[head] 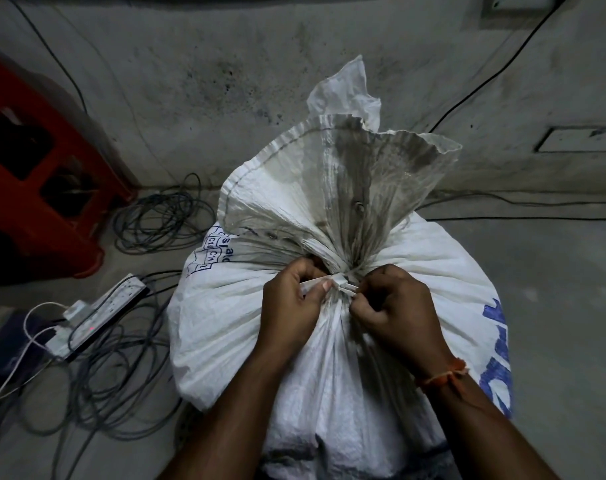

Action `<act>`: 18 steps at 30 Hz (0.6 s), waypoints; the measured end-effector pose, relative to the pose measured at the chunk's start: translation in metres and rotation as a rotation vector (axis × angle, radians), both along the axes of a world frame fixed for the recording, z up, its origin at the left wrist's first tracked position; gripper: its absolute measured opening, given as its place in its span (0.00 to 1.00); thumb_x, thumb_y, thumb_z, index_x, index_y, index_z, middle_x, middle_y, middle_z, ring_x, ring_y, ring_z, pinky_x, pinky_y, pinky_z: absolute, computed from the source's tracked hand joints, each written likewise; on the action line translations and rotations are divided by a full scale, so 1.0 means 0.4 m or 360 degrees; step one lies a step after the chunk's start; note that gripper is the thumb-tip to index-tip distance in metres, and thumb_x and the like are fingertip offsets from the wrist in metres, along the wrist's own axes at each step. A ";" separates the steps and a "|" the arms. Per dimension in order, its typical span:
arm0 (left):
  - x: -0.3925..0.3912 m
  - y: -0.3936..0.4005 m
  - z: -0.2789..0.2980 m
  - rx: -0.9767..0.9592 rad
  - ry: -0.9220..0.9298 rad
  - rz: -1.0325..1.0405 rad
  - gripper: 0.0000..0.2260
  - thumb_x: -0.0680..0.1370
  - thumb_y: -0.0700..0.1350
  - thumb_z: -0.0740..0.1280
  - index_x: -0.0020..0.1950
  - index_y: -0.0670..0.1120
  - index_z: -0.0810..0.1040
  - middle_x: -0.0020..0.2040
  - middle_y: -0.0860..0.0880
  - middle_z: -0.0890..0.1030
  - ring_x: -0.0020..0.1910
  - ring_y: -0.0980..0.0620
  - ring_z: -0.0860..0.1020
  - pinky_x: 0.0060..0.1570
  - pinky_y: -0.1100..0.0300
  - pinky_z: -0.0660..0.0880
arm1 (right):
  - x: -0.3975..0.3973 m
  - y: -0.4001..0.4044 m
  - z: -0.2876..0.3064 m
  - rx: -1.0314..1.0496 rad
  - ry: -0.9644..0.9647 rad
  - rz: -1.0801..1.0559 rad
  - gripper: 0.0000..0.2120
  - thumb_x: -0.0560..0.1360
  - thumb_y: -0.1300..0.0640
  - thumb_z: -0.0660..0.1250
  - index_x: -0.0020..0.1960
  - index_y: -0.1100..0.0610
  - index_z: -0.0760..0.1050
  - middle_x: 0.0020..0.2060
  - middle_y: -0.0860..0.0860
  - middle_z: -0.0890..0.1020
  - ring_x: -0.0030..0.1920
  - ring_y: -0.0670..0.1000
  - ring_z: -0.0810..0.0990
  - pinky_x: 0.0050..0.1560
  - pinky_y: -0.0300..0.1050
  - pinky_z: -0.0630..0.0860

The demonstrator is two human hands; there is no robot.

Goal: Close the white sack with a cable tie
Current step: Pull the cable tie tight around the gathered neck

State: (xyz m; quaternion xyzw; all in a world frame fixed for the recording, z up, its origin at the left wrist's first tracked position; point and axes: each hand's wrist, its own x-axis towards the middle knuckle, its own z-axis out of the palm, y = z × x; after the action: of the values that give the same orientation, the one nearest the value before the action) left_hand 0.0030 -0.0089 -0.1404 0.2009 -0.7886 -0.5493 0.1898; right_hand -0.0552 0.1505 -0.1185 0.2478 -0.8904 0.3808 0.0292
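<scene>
So the white cable tie (341, 285) is wrapped around the gathered neck of the white sack (246, 327), right where the woven fabric bunches into tight pleats. You can see its little head block and a short bit of strap between the two hands, sitting against the front of the neck. Whether the strap is already through the head, I can't tell, it's too small and partly covered.

The left hand (291, 303) has its fingers curled and is pinching the loose tail of the tie, thumb on top, knuckles resting against the sack. The right hand (393, 306) is curled up too, fingertips pinching the other end of the tie right next to the head. Both hands are pretty much touching the neck. There's an orange thread bracelet (443, 374) on the right wrist.

Above the tie the mouth of the sack fans out wide and looks dirty grey inside, with a thinner plastic liner (346, 93) poking up behind it. The sack itself is full and stands upright on a grey concrete floor (554, 306), with blue printing on both sides.

Off to the left there's a white power strip (100, 315) with a plug in it, lying in a mess of dark coiled cables (156, 220). Further left is a red plastic stool (35, 188). A black wire (502, 67) runs along the wall at the upper right.
</scene>
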 end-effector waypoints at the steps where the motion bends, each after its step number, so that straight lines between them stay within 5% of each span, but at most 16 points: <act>1: 0.000 0.000 0.000 0.0002 -0.0001 -0.0004 0.04 0.74 0.45 0.74 0.43 0.48 0.80 0.44 0.53 0.86 0.45 0.48 0.83 0.49 0.45 0.79 | 0.001 -0.002 -0.001 0.0002 -0.0006 -0.0004 0.04 0.64 0.55 0.70 0.33 0.55 0.79 0.32 0.48 0.76 0.31 0.45 0.73 0.35 0.28 0.66; 5: -0.003 -0.002 -0.003 0.0013 -0.0020 0.0008 0.04 0.74 0.45 0.74 0.43 0.48 0.81 0.44 0.54 0.86 0.45 0.52 0.83 0.50 0.48 0.80 | 0.010 -0.008 0.006 -0.0055 0.0041 -0.0046 0.05 0.65 0.56 0.70 0.33 0.56 0.77 0.31 0.49 0.76 0.32 0.47 0.75 0.35 0.39 0.69; 18: -0.006 -0.007 -0.011 0.0076 -0.0049 0.0009 0.05 0.72 0.50 0.73 0.42 0.52 0.79 0.41 0.52 0.86 0.44 0.47 0.84 0.48 0.42 0.80 | -0.002 -0.006 0.003 -0.0044 0.0109 -0.0017 0.04 0.64 0.60 0.72 0.37 0.57 0.78 0.39 0.51 0.76 0.37 0.47 0.76 0.40 0.27 0.67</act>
State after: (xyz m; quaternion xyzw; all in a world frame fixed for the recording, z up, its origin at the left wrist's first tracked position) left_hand 0.0006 -0.0118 -0.1449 0.2159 -0.7774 -0.5644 0.1744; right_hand -0.0559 0.1480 -0.1174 0.2554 -0.8848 0.3842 0.0650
